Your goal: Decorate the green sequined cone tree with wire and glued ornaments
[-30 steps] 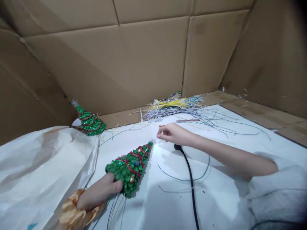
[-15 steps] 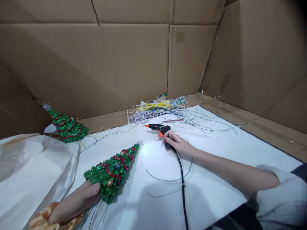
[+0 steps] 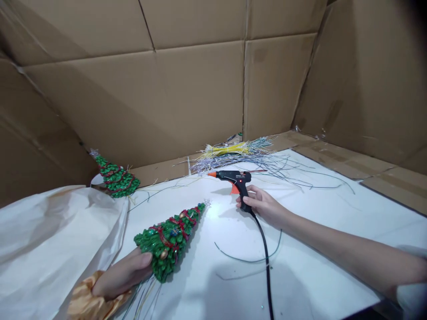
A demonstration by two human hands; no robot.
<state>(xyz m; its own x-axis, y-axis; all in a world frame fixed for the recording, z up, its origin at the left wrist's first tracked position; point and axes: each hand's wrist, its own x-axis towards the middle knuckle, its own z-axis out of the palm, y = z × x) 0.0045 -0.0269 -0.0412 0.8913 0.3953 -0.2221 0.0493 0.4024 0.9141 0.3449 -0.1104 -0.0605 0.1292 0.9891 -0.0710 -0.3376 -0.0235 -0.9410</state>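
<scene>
My left hand [image 3: 125,274] grips the wide base of a small green cone-shaped Christmas tree [image 3: 170,238] with red garland and small baubles. The tree lies tilted on the white table [image 3: 316,209], its silver tip pointing up and right. My right hand [image 3: 262,205] is closed round the handle of a black glue gun [image 3: 235,178] with an orange nozzle and trigger. The gun is lifted upright, nozzle pointing left, a short way right of the tree's tip. Its black cord [image 3: 265,262] trails toward me.
A second decorated tree [image 3: 115,176] lies at the back left beside a crumpled white plastic sheet [image 3: 50,240]. A pile of yellow, silver and blue wire stems [image 3: 240,151] sits at the back. Loose wires lie on the table. Cardboard walls [image 3: 187,89] enclose the space.
My right hand took hold of the glue gun and raised it upright from the table. My left hand kept hold of the tree.
</scene>
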